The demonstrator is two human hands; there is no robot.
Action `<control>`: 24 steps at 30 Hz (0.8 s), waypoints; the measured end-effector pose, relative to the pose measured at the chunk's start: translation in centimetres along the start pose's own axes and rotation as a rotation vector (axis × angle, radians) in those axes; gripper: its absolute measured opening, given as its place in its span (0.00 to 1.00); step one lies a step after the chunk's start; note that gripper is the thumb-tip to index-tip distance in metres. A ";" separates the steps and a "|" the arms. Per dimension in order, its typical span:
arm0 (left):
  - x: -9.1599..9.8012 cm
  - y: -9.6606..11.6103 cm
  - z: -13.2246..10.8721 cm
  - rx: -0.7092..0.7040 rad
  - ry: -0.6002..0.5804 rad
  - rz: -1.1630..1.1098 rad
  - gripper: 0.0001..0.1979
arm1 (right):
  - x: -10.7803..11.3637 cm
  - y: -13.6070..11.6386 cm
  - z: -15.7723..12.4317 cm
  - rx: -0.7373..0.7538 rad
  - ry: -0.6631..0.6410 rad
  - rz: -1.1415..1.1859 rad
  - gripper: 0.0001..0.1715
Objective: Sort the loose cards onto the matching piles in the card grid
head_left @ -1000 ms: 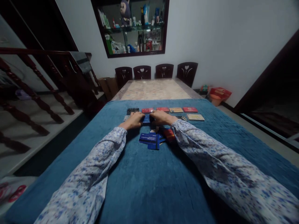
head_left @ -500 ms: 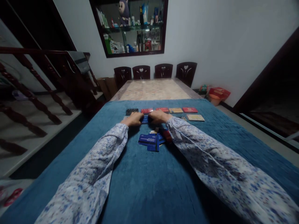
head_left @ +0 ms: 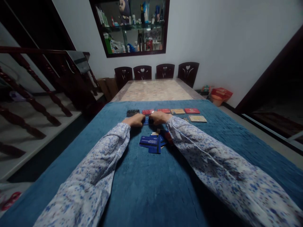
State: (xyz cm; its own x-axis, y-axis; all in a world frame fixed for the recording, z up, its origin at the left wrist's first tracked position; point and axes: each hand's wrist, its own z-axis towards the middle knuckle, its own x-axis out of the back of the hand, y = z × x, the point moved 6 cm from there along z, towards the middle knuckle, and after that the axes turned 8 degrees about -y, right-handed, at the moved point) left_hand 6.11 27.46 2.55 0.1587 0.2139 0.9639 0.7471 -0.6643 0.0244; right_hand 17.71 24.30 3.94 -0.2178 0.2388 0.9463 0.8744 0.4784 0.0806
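A blue card (head_left: 146,121) lies in the front row of cards, between my two hands. My left hand (head_left: 134,120) has curled fingers at the card's left edge, and my right hand (head_left: 160,117) closes on its right edge. Both hands partly cover it. Behind them runs a row of cards: a black card (head_left: 133,112), a red card (head_left: 147,112), another red card (head_left: 163,111), a yellowish card (head_left: 177,111) and a red card at the right end (head_left: 192,110). Closer to me, a loose pile of blue cards (head_left: 149,142) overlaps, partly hidden by my right sleeve.
A blue cloth (head_left: 142,192) covers the near part of the table, with the bare marble-look top (head_left: 156,90) beyond. A pale card (head_left: 198,119) lies right of my right hand. Dark chairs (head_left: 142,72) line the far end; a wooden railing (head_left: 30,91) stands left.
The view has shifted slightly. Both hands stay at the blue card with almost the same pose, and the other cards have not visibly moved.
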 end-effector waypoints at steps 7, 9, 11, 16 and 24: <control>-0.1 -0.1 0.1 0.008 0.001 -0.012 0.16 | -0.1 -0.3 0.2 0.015 0.000 0.004 0.26; -0.1 0.0 0.1 0.020 -0.005 -0.009 0.17 | -0.1 -0.4 0.4 0.018 -0.001 0.012 0.27; -0.1 0.1 0.0 0.031 -0.012 0.004 0.17 | -0.1 -0.3 0.6 0.011 -0.003 0.029 0.29; 0.2 0.7 -0.4 0.020 -0.007 0.027 0.17 | -0.1 -0.2 0.9 -0.013 -0.013 0.042 0.29; -0.3 0.6 -0.8 0.056 0.011 0.050 0.15 | -0.1 -0.4 0.5 -0.037 0.003 0.050 0.29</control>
State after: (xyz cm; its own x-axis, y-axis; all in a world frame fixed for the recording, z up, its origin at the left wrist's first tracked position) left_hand 6.02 26.46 2.46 0.1899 0.1737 0.9663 0.7732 -0.6330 -0.0381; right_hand 17.23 24.49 3.66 -0.1720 0.2588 0.9505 0.8996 0.4345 0.0445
